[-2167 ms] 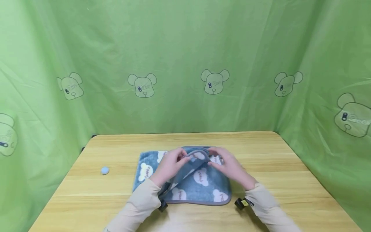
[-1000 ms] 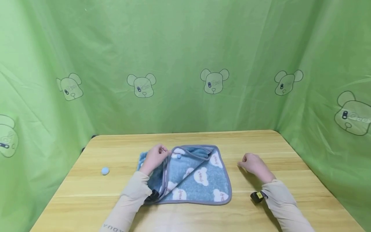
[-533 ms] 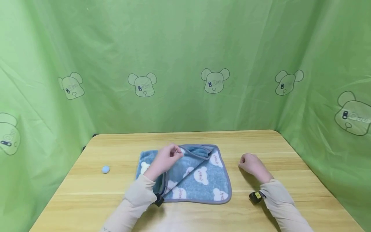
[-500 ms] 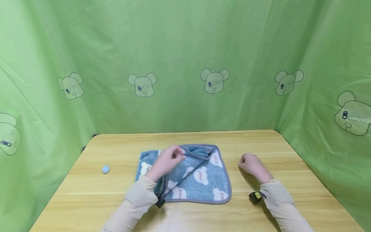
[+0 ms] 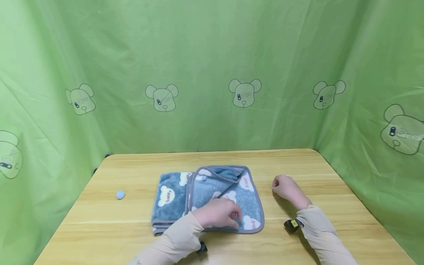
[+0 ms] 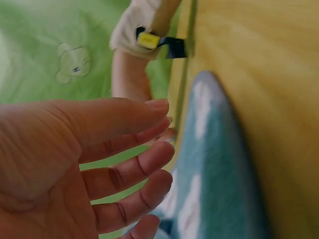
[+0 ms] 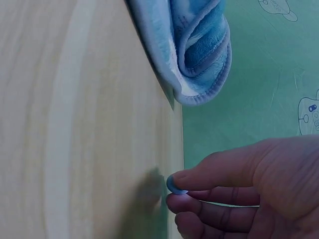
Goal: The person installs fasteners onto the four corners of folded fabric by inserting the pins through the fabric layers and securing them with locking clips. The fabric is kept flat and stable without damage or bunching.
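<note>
A blue fleece blanket (image 5: 169,198) with white bear heads and a grey border lies folded on the table. Over its front right part hovers or rests my left hand (image 5: 216,212), fingers loosely curled and nothing between them; whether it touches the cloth I cannot tell. To the right of the blanket, my right hand (image 5: 287,188) pinches a small blue round button-like piece (image 7: 175,185) between thumb and finger, as the right wrist view shows. Another small blue round piece (image 5: 204,178) sits on the folded-over flap near its far left corner.
A pale blue disc (image 5: 120,194) lies on the wooden table (image 5: 314,169), left of the blanket. Rolled cloth (image 5: 226,172) shows within the fold at the back. Green curtains (image 5: 205,125) with bear-head prints stand behind the table and at both sides.
Both hands were at the blanket's far fold earlier. The right hand moved off to the right and stayed there. The left hand let go of the flap's edge and moved right and nearer.
</note>
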Available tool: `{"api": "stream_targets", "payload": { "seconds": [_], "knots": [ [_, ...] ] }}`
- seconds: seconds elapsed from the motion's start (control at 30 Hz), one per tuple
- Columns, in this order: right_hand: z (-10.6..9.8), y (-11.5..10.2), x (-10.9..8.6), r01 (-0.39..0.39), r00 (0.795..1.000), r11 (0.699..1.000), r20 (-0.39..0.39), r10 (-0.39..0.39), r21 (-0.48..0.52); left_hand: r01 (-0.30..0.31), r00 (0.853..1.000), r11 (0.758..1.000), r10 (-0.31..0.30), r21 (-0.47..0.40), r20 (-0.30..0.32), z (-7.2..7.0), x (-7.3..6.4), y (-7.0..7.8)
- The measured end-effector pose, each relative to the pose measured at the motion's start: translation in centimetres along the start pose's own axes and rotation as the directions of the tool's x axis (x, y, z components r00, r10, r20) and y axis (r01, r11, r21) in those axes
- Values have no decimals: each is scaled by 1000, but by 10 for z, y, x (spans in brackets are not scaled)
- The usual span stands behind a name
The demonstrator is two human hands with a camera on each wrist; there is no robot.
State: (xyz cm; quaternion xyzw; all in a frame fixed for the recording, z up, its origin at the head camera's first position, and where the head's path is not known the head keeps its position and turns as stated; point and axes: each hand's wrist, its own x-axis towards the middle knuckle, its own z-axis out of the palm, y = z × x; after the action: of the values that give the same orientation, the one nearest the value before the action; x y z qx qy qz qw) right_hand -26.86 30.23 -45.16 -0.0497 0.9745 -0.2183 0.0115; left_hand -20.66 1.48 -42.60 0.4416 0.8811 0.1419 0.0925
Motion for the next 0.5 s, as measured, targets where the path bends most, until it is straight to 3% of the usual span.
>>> {"api": "stream_targets", "payload": {
  "seconds": [0.2,0.5],
  "knots": [
    [-2,0,-2,21,1000,999,-23,-20,27,2,998,1000,-1,-15,57,12,6,5],
    [0,-3,0,10,1000,999,-24,-10,40,38,995,993,-48,116,87,20,5,7]
  ]
}}
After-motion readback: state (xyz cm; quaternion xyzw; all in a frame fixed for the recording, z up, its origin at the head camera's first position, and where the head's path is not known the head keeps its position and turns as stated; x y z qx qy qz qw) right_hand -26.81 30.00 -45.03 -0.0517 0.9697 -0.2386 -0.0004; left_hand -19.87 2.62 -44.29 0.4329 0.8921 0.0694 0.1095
